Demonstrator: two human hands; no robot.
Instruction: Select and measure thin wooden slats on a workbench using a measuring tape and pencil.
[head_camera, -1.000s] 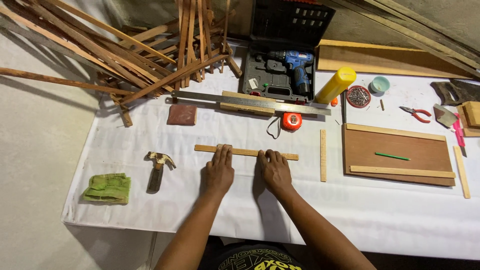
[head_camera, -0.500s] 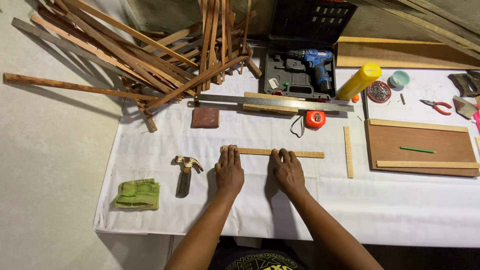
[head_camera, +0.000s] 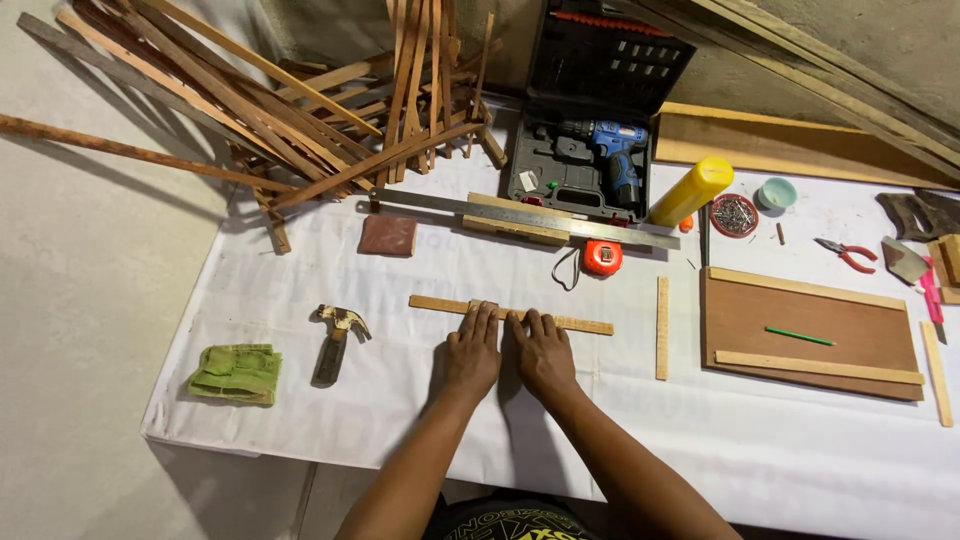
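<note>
Thin light wood strip (head_camera: 585, 324) lies flat, slightly angled, table mid.

The long flat pale-tan wooden strip (head_camera: 440, 303) was plain. Left of it lay a folded green cloth (head_camera: 237, 373); above it, an orange round tape measure (head_camera: 602, 258).

One package noted: my open black drill case (head_camera: 580, 150) stands at the counter's (head_camera: 700, 450) far edge.
</note>
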